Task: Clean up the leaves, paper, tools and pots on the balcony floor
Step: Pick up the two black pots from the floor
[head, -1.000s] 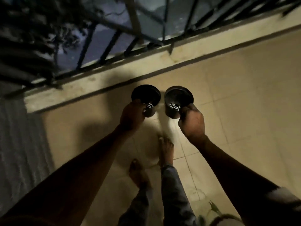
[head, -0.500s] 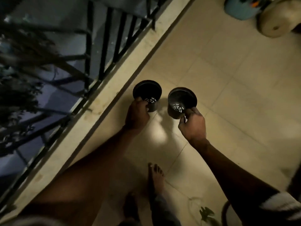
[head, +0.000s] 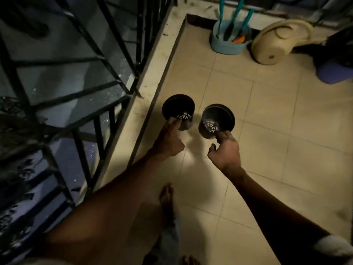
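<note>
Since a moment ago we've turned more to the right: the railing (head: 80, 77) now sits on the left, & the far corner shows up w/ a blue tub (head: 228, 44) of tools, a tan watering can (head: 275, 44) & a purple thing (head: 334, 72).

Left hand (head: 168, 142) pinches the rim of the left black pot (head: 178, 111). Right hand (head: 225, 150) pinches the rim of the right black pot (head: 217, 120). Both pots are up in the air over the floor (head: 277, 131), near the ledge (head: 152, 73), close side by side, not touching.

No words or labels we can read.

Lots of bare tile to the right & far ahead. Ledge & railing close off the left. Our bare foot (head: 167, 199) is near, below the hands.
</note>
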